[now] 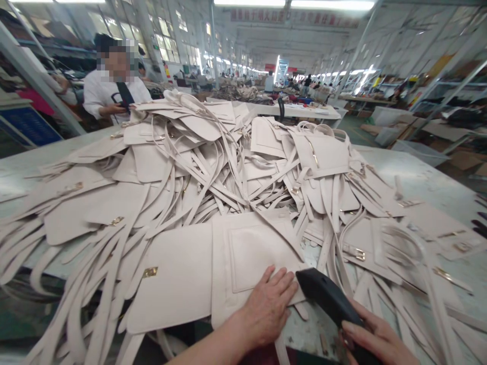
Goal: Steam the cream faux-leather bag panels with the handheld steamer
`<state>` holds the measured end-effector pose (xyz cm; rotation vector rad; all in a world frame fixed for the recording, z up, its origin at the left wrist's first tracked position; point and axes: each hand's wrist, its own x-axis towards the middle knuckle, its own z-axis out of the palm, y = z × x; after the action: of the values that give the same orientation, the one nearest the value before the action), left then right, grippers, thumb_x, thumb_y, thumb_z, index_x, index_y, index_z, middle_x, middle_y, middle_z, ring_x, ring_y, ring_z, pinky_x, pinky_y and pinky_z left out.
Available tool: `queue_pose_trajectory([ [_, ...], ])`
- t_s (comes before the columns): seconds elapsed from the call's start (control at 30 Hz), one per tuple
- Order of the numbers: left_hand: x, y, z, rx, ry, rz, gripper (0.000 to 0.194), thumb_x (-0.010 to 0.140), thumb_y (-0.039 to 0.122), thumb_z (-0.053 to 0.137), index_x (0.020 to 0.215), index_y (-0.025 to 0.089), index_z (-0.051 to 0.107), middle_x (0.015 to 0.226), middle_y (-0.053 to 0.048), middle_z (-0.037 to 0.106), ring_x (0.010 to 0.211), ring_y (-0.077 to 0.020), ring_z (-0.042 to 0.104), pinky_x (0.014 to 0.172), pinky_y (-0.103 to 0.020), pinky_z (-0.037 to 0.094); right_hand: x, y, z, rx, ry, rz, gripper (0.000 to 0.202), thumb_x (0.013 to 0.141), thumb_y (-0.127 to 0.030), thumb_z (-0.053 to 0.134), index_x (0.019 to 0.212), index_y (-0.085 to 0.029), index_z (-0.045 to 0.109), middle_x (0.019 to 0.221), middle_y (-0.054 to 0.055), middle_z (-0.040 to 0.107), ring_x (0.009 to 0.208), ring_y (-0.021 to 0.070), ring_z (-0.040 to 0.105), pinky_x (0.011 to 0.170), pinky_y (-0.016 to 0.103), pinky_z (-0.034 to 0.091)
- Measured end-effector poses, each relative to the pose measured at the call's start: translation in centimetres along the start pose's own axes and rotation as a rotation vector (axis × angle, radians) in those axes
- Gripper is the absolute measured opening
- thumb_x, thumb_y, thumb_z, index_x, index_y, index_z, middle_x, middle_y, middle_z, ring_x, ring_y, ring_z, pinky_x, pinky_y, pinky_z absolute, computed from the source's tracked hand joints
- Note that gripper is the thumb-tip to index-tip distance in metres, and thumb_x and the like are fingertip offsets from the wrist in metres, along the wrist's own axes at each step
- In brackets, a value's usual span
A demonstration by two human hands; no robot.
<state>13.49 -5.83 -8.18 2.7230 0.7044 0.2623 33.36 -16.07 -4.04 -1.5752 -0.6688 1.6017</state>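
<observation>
Panel [251,253] flat under left hand [270,304], fingers slightly spread; right hand [380,337] gripping black tool [331,299], tip at panel's right edge.

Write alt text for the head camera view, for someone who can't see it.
A left hand rests on a beige piece while the right hand holds a black handheld tool near the piece's edge. Similar pieces and straps are heaped across a table in a large hall, with a person in white beyond.

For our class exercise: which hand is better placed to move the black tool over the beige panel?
Likely the right hand: it holds the black tool, tip at the beige panel; the left hand lies on that panel.
</observation>
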Motion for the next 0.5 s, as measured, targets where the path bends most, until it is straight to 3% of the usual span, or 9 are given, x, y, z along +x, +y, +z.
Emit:
queue_pose_trajectory([
  [0.17,0.2,0.0,0.0,-0.027,0.024,0.008,0.043,0.084,0.024,0.038,0.126,0.018,0.036,0.135,-0.006,0.036,0.126,-0.0206,0.025,0.107,-0.041,0.011,2.8,-2.8,-0.1,-0.122,-0.036,-0.027,0.070,0.072,-0.039,0.057,0.131,-0.016,0.025,0.052,-0.005,0.055,0.036,0.0127,0.053,0.032,0.020,0.042],
  [0.27,0.3,0.0,0.3,-0.027,0.041,0.008,0.041,0.084,0.022,0.037,0.125,0.019,0.037,0.134,-0.006,0.036,0.126,-0.0208,0.025,0.107,-0.042,0.012,3.6,-4.1,-0.4,-0.149,0.024,-0.097,0.062,0.073,-0.035,0.057,0.126,-0.015,0.032,0.052,-0.006,0.053,0.038,0.0119,0.053,0.033,0.020,0.043],
  [0.37,0.1,-0.1,0.7,-0.007,0.048,0.024,0.043,0.083,0.020,0.038,0.126,0.019,0.036,0.135,-0.007,0.035,0.126,-0.0212,0.025,0.106,-0.042,0.013,2.7,-4.4,-1.0,-0.146,0.124,-0.162,0.064,0.073,-0.039,0.058,0.127,-0.017,0.030,0.051,-0.008,0.052,0.040,0.0116,0.053,0.037,0.020,0.044],
  [0.5,-0.2,-0.4,1.0,0.006,0.086,0.052,0.043,0.083,0.018,0.038,0.126,0.017,0.036,0.135,-0.009,0.035,0.126,-0.0217,0.025,0.106,-0.043,0.016,-0.4,-2.8,-1.1,-0.181,0.092,-0.037,0.074,0.071,-0.047,0.058,0.132,-0.022,0.024,0.046,-0.006,0.054,0.035,0.0135,0.050,0.034,0.021,0.040],
])
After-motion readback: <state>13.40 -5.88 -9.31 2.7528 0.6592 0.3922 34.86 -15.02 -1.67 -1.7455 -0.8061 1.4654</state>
